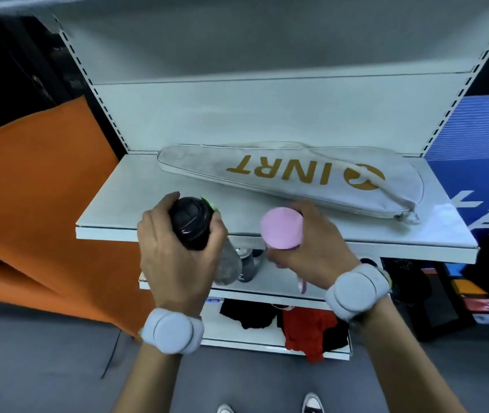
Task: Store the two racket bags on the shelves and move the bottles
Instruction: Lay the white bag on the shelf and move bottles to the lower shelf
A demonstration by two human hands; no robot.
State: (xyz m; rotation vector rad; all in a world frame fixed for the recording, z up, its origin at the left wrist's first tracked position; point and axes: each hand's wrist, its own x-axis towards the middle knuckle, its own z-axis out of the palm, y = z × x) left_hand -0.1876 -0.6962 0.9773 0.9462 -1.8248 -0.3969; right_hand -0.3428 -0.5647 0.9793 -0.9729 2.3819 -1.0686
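Note:
A white racket bag (291, 177) with gold lettering lies across the upper shelf (112, 204), near its back. My left hand (174, 257) grips a clear bottle with a black lid (191, 223), held tilted in front of the shelf's front edge. My right hand (311, 251) holds a bottle with a pink lid (280, 228) at the same height, just right of the first; its body is mostly hidden by my fingers. Both hands wear grey wrist bands. I see only one racket bag.
A lower shelf (267, 287) holds a small dark can (247, 263). Black and red cloth (305, 329) lies on the bottom shelf. An orange panel (34, 204) stands at the left, blue boxes (481, 138) at the right. Grey floor and my shoes lie below.

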